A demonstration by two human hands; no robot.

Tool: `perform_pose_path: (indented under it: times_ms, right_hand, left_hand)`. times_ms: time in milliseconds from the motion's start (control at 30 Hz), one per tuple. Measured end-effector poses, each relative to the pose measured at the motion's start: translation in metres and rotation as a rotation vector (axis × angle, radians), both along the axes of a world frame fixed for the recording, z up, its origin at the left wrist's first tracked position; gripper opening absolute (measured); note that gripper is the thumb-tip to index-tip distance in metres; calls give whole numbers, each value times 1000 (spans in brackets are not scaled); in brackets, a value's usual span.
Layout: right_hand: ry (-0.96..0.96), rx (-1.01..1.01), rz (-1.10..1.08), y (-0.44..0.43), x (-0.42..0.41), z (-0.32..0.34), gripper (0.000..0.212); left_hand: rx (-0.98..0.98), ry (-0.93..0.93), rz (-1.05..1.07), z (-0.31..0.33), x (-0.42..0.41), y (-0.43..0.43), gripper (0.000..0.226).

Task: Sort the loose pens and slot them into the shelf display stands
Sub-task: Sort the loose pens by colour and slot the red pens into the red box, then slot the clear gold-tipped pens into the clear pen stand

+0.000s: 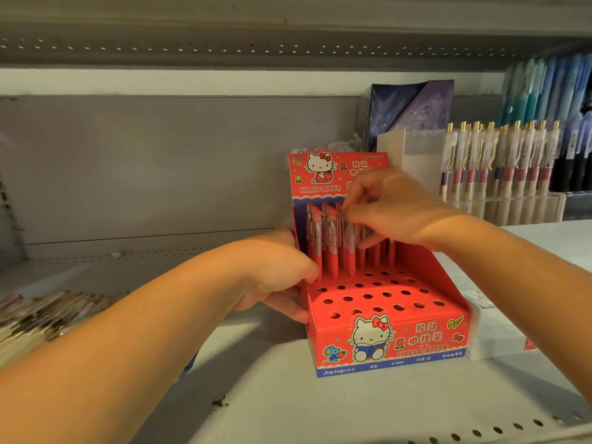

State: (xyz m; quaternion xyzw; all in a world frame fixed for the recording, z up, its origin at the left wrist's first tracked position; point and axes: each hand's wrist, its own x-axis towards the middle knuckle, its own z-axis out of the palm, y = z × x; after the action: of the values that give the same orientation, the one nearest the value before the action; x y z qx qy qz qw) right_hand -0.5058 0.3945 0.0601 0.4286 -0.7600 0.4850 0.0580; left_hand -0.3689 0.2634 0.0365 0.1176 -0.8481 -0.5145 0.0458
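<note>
**Both hands at the red pen stand**

A red cardboard Hello Kitty display stand (387,339) sits on the pale grey metal shelf (272,398). Its stepped deck is punched with round holes. The left hand (272,277) grips the stand's left wall, fingers curled round the edge. The right hand (394,209) reaches in from the right, its fingertips pinched together on the tops of the red click pens with clear upper barrels (330,248) standing in the back rows. Blur makes it hard to tell whether it holds one pen or several. The front rows show open holes. A heap of loose pens (48,312) lies on the shelf at far left. A clear plastic stand of cream, gold-topped pens (499,168) stands behind, to the right.
</note>
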Motion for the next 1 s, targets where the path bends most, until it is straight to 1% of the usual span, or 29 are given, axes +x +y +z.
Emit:
perform_pose_path:
  times_ms: [167, 267, 367, 467, 533, 600, 633, 700, 767, 900, 967, 1000]
  right_hand:
    - [-1, 17, -5, -3, 0, -4, 20]
    - [70, 53, -50, -1, -6, -4, 15]
    - [193, 96, -83, 1, -12, -3, 10]
    - [252, 80, -96, 1, -11, 0, 10]
    - [267, 36, -102, 2, -8, 4, 13]
    - [294, 24, -92, 4, 0, 8, 14]
    - [308, 36, -80, 5, 4, 9, 19]
    - [386, 83, -73, 5, 16, 5, 36]
    - [515, 132, -24, 3, 27, 1, 40]
    - [717, 285, 102, -4, 53, -4, 46]
    - [777, 313, 142, -12, 70, -5, 46]
    - [765, 322, 175, -17, 80, -6, 45]
  left_hand:
    - [-4, 0, -12, -1, 0, -2, 31]
    - [-4, -20, -24, 1, -1, -3, 31]
    - [1, -45, -41, 4, 1, -5, 28]
    - [-31, -80, -27, 6, 4, -8, 26]
    - [-31, -87, 26, 8, 8, -10, 30]
    - [-25, -56, 104, 9, 15, -15, 34]
    - [-29, -23, 146, 10, 21, -18, 33]
    - [-38, 58, 231, 9, 35, -27, 28]
    - [-113, 125, 305, 7, 52, -36, 23]
    - [-364, 138, 376, 1, 91, -52, 20]
    - [-472, 116, 400, -4, 113, -62, 23]
    - [-494, 106, 416, -7, 124, -68, 24]
